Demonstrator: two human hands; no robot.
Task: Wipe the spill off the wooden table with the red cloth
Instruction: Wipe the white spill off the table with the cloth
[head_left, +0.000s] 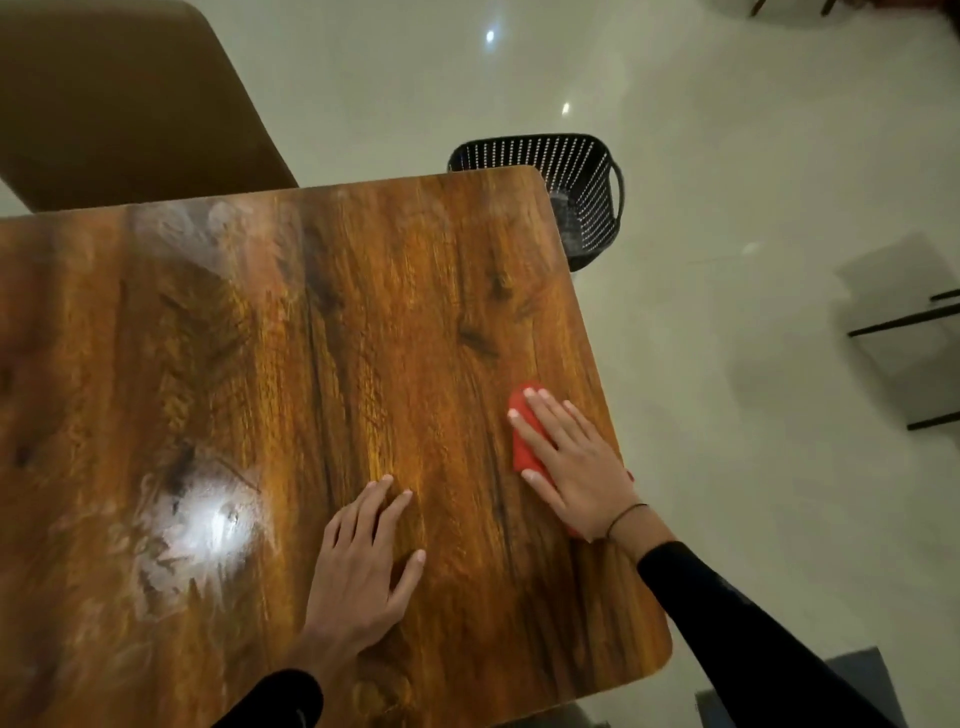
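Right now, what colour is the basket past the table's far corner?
Black, perforated with small holes, basket, in the head view.

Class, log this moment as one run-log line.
right hand: flat on red cloth | left hand: flat on wooden table | smears: left

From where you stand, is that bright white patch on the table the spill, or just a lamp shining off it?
Head view: the white patch on the wooden table looks mostly like lamp glare on a smeared film; similar light spots shine on the floor. The red cloth sits under the right hand, away from it. The wide lens bends the table edges.
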